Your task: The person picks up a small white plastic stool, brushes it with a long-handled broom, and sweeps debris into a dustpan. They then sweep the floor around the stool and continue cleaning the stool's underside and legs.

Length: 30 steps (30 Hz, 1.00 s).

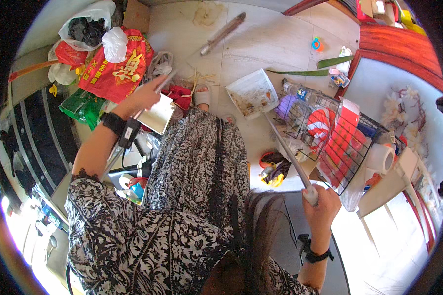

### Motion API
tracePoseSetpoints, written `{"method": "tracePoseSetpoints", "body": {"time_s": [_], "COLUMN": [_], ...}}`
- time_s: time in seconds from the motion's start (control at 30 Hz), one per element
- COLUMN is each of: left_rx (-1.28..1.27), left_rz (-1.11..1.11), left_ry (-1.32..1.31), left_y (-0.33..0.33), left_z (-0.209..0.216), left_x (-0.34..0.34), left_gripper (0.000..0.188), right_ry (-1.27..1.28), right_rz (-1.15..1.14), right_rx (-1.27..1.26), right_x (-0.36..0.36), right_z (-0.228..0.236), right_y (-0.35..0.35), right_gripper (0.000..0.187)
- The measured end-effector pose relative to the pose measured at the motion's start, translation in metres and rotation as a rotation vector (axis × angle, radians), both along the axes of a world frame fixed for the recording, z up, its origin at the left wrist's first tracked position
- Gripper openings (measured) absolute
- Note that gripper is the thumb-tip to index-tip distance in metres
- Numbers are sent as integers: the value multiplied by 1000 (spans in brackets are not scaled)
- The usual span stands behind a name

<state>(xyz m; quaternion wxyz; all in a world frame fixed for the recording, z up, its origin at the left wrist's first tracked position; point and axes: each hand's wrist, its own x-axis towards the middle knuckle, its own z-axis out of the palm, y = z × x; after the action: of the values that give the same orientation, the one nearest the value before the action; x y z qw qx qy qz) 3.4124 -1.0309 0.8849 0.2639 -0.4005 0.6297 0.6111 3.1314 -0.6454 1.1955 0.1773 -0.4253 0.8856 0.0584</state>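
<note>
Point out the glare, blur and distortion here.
Head view: the patch at lower right is blown out to white; the broom handle fades into a faint smear beyond the left hand; the red-brown wooden edge at upper right bends with the fisheye; the white dustpan reads fairly clearly.

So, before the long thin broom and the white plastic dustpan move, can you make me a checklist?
1. Right hand gripping the dustpan's long grey handle: ok, fingers closed around its end.
2. Left hand gripping the thin pale broom stick: ok, closed around it.
3. Long greyish-brown broom head apart from the white plastic dustpan: ok, floor shows between them.
4. Broom head touching the floor: cannot tell.
5. Dustpan empty: not ok, small brownish debris lies inside.
6. Dustpan clear of the soft purple bundle: cannot tell, they look very close.
</note>
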Motion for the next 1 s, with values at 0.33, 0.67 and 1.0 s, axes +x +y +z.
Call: {"method": "tracePoseSetpoints", "body": {"time_s": [0.33,0.67,1.0], "left_rx": [-350,380,-354], "left_rz": [-75,-160,-188], "left_ry": [-65,-26,446], "left_y": [2,203,96], "left_z": [-182,-49,-65], "left_x": [-74,-62,-30], "left_gripper": [64,80,82], "right_ry": [-1,-16,44], "right_rz": [96,94,76], "right_rx": [36,-40,-39], "right_x": [-29,-31,-27], "right_z": [-42,-52,-52], "right_y": [-50,-25,-5], "right_gripper": [25,23,23]}}
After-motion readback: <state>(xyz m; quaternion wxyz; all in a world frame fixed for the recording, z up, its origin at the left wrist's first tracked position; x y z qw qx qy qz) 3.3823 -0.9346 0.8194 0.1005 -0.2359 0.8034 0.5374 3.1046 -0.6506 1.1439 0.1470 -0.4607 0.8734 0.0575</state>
